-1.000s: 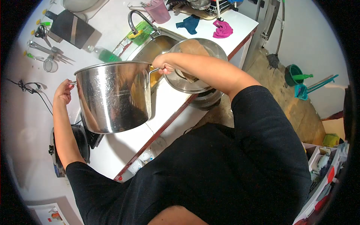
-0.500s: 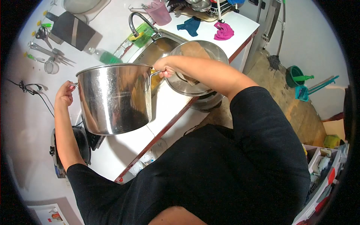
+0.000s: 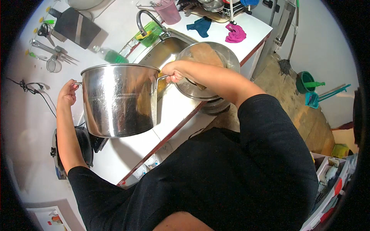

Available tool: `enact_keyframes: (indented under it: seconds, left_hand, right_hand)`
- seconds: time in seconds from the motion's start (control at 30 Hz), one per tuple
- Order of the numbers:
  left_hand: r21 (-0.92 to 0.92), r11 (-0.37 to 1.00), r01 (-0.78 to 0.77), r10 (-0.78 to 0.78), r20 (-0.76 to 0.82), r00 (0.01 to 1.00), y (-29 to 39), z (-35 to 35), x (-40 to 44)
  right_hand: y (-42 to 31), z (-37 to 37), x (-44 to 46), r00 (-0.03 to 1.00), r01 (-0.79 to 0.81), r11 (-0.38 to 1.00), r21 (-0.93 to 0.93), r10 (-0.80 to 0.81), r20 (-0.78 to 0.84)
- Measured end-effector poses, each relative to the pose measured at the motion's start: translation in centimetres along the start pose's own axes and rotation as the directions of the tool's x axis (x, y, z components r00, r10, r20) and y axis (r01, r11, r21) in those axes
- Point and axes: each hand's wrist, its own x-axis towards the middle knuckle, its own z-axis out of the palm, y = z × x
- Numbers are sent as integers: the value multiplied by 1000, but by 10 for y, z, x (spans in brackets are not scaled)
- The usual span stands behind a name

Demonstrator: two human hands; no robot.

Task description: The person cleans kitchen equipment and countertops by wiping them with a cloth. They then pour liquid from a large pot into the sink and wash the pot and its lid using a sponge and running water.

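Observation:
A large shiny steel stockpot (image 3: 119, 102) hangs above the white counter, held up by its two side handles. My left hand (image 3: 68, 93) is closed round the handle on the left side. On the other side, my right hand (image 3: 172, 72) grips the right handle. The pot's inside is hidden from this angle. Behind my right forearm lies a wide round metal lid or basin (image 3: 229, 57), partly covered by the arm, with a brown patch showing on it. The steel sink (image 3: 169, 48) is just beyond the pot.
A curved faucet (image 3: 144, 17) stands over the sink, beside a green bottle (image 3: 113, 56). A teal cloth (image 3: 199, 27) and a magenta cloth (image 3: 235, 33) lie on the counter (image 3: 173, 106). At left is a dark pan (image 3: 83, 146); a green bucket (image 3: 304, 82) stands on the floor.
The view has shifted slightly, so the surroundings sit a little further right. Both hands keep their hold on the stockpot, which stays raised at nearly the same place.

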Motion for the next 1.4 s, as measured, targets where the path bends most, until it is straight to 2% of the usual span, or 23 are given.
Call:
enact_keyframes:
  seconds: [0.07, 0.17, 0.27, 0.4, 0.5, 0.57, 0.67, 0.77, 0.9, 1.0, 1.1, 1.2, 1.27, 1.3, 1.37, 1.4]
  left_hand:
    - [-9, 999, -33, 33, -65, 997, -2, 2, 0]
    - [2, 1000, -8, 8, -69, 998, 2, 8, -9]
    - [-29, 999, 23, -26, -110, 994, 6, 17, -20]
    - [20, 999, 37, -35, -72, 997, 5, 4, 8]
    - [29, 999, 14, -13, -61, 998, 7, 9, 3]
    - [29, 999, -13, 15, -66, 998, 10, 18, -12]
    - [23, 1000, 14, -11, -109, 994, 12, 20, -7]
    - [64, 998, 13, -8, -88, 996, 15, 18, 1]
    - [83, 996, 8, -2, -81, 997, 19, 22, 12]
    - [103, 995, -7, 14, -64, 998, 23, 24, 19]
    - [95, 995, -6, 15, -94, 995, 27, 29, 14]
    - [100, 995, 1, 8, -90, 996, 32, 28, 18]
    - [132, 991, -13, 15, -9, 1000, 35, 26, 25]
    - [140, 990, -29, 29, 3, 1000, 38, 27, 26]
    - [173, 985, -24, 23, 7, 1000, 42, 29, 30]
    - [158, 987, -10, 13, -20, 1000, 43, 30, 36]
  right_hand:
    - [-2, 17, -48, 985, -49, 998, -40, 42, -169]
    - [-2, 21, -55, 983, -21, 998, -54, 11, -181]
    - [-5, 22, -58, 986, -42, 996, -75, 30, -164]
    - [-6, 22, -66, 989, -78, 987, -137, 60, -134]
    - [-4, 19, -56, 991, -94, 991, -94, 84, -102]
    - [-1, 21, -52, 991, -20, 1000, -10, 18, -136]
    - [0, -2, 18, 991, -4, 1000, -16, 1, -136]
    - [3, -4, 17, 998, 27, 1000, -3, -27, -61]
    - [10, 6, -17, 996, 17, 1000, 15, -16, -91]
    - [14, 5, -7, 993, 30, 991, 129, -14, -120]
    - [11, 4, 8, 998, 9, 994, 111, -3, -58]
    - [12, 4, 12, 997, 72, 996, 52, -71, -25]
    - [14, -1, 26, 992, 78, 994, 79, -86, 93]
    - [13, 3, 11, 992, 93, 992, 90, -100, 82]
    - [12, 21, -36, 998, 17, 994, 109, -9, -67]
    - [13, 4, 28, 999, 31, 981, 193, -36, 19]
